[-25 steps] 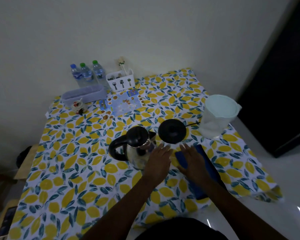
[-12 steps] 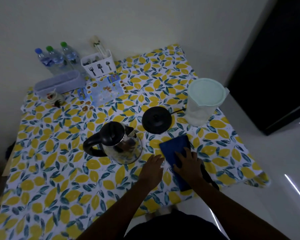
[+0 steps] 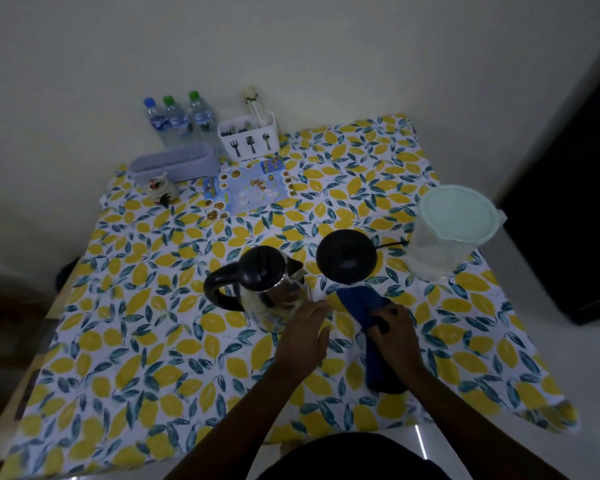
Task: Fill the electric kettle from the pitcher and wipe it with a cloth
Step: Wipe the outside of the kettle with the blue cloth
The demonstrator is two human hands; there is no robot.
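The steel electric kettle (image 3: 272, 292) with black lid and handle stands off its base in the middle of the lemon-print table (image 3: 153, 341). Its round black base (image 3: 346, 255) lies just to the right, cord trailing right. A clear plastic pitcher (image 3: 445, 233) with a pale green lid stands at the right edge. The blue cloth (image 3: 362, 299) lies bunched right of the kettle, and my right hand (image 3: 394, 332) grips it. My left hand (image 3: 307, 336) rests flat by the kettle's lower right side, fingers near its wall.
Three water bottles (image 3: 179, 119), a white cutlery holder (image 3: 248, 138), a grey tray (image 3: 175, 162), a small figurine mug (image 3: 161, 190) and a blue printed sheet (image 3: 250, 188) sit along the far side by the wall. A dark cabinet (image 3: 575, 202) stands at the right.
My right hand has closed on the blue cloth and bunched it up from lying flat. My left hand has shifted toward the kettle's side. The camera view swung.
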